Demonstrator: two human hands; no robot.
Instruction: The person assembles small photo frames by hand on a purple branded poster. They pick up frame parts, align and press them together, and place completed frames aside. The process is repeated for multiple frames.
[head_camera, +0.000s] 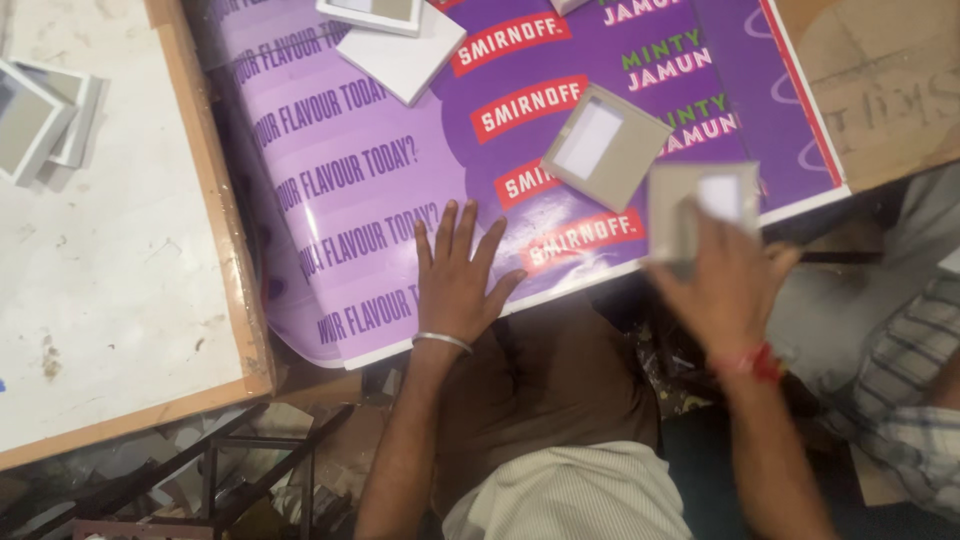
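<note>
Left hand (457, 275) lies flat, fingers spread, on purple sheet (360, 170); right hand (725, 285) grips grey cardboard frame (700, 205), blurred.

A large printed sheet (380, 190) lies across the middle of the scene, its near edge overhanging the person's lap. To its left stands a board-topped table (120, 270), with a small stack of square frames (40, 115) at its far left corner. On the sheet, a square card frame (603, 146) lies right of centre, and two more pieces (400, 45) lie at the far edge. The left hand (458, 275) rests flat on the sheet's near part. The right hand (728, 285) (blurred) holds another frame (700, 205) over the sheet's near right edge. A cardboard panel (880, 90) lies far right.
</note>
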